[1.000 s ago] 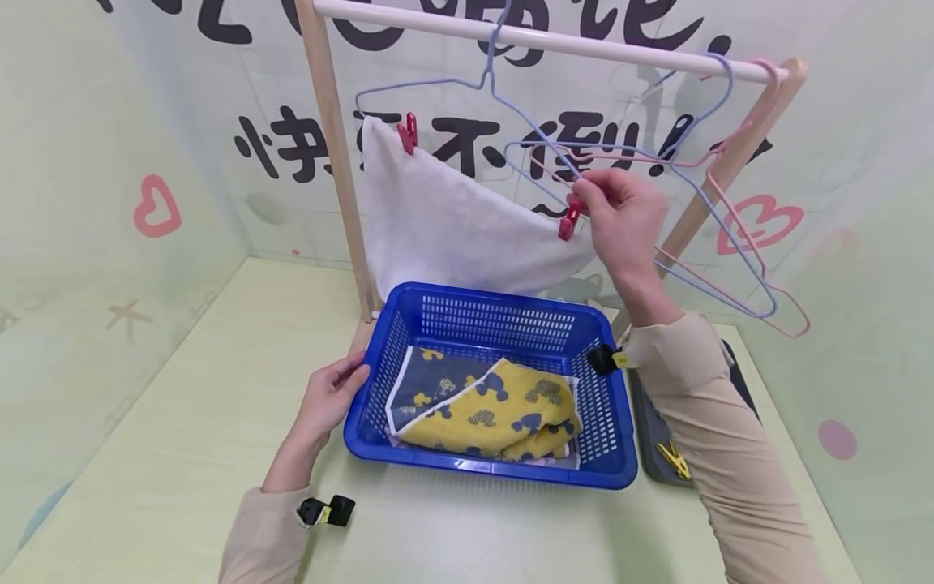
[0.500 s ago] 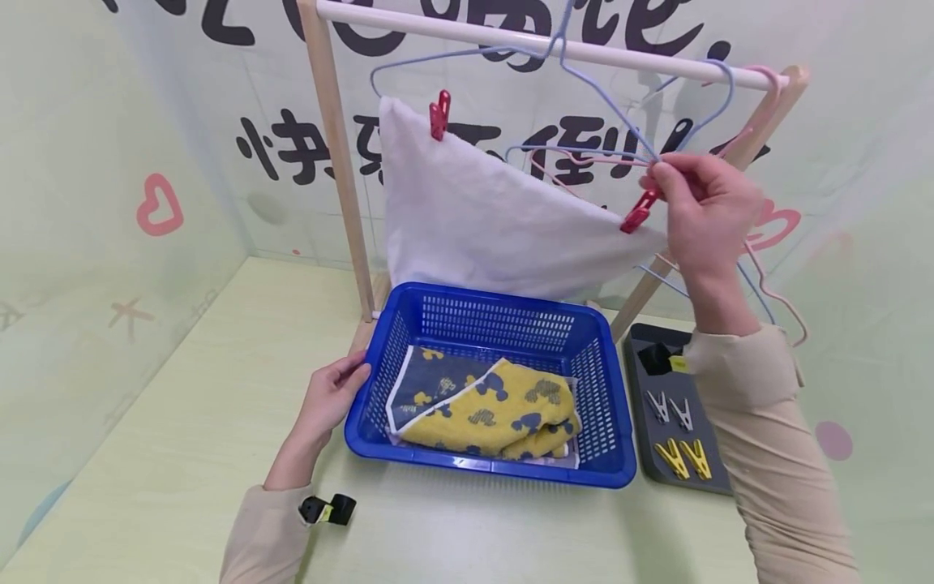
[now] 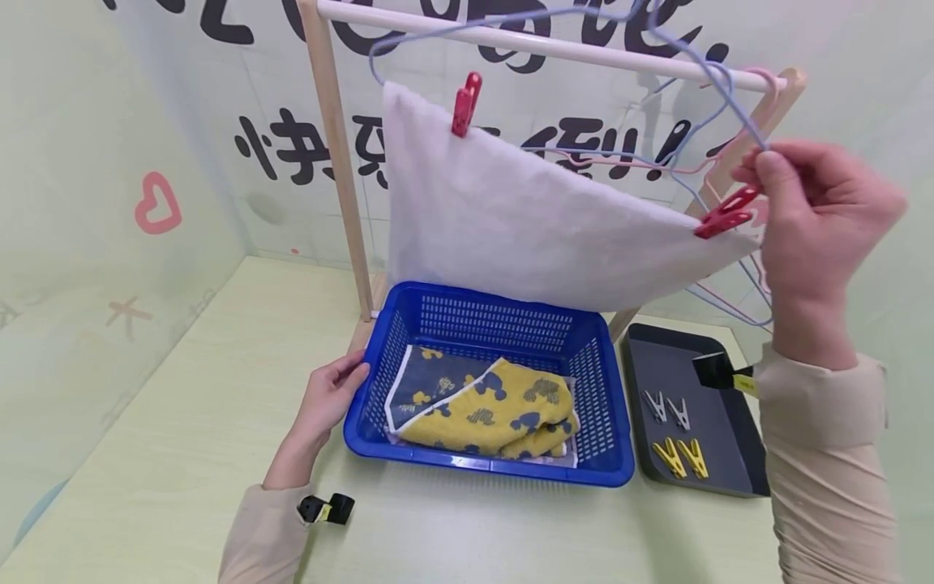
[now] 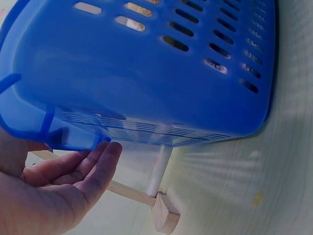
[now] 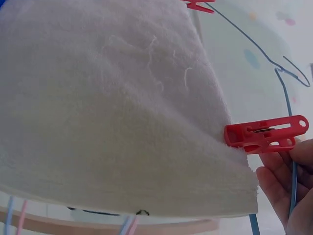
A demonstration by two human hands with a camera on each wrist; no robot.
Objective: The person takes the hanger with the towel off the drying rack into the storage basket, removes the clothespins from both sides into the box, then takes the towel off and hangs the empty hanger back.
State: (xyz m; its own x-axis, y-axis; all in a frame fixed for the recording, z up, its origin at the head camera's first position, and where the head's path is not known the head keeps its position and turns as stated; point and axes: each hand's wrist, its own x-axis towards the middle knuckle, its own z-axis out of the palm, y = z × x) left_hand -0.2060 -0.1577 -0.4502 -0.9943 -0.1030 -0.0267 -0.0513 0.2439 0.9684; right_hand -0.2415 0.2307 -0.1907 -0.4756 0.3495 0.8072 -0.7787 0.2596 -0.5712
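My right hand [image 3: 828, 215] pinches the right shoulder of a blue hanger [image 3: 700, 61], raised in front of the rack. From the hanger droops a white towel [image 3: 540, 219], attached by two red clothespins [image 3: 464, 105]; in the right wrist view one clothespin [image 5: 264, 134] bites the towel's edge right beside my fingers. The hanger's hook runs past the top of the head view. At the left, my left hand [image 3: 332, 397] holds the rim of a blue plastic basket [image 3: 485, 464], fingers tucked under the lip in the left wrist view. A yellow and grey patterned towel [image 3: 489, 410] lies folded inside.
A wooden rack with a white rail [image 3: 554, 47] stands behind the basket. A blue hanger and a pink hanger [image 3: 620, 162] hang at its right end. Right of the basket, a dark grey tray [image 3: 704, 365] holds yellow clothespins [image 3: 680, 459] and grey clothespins [image 3: 667, 410].
My right hand has moved right and nearer, bringing the blue hanger and clipped white towel with it. More of the grey tray shows. My left hand has stayed on the basket rim.
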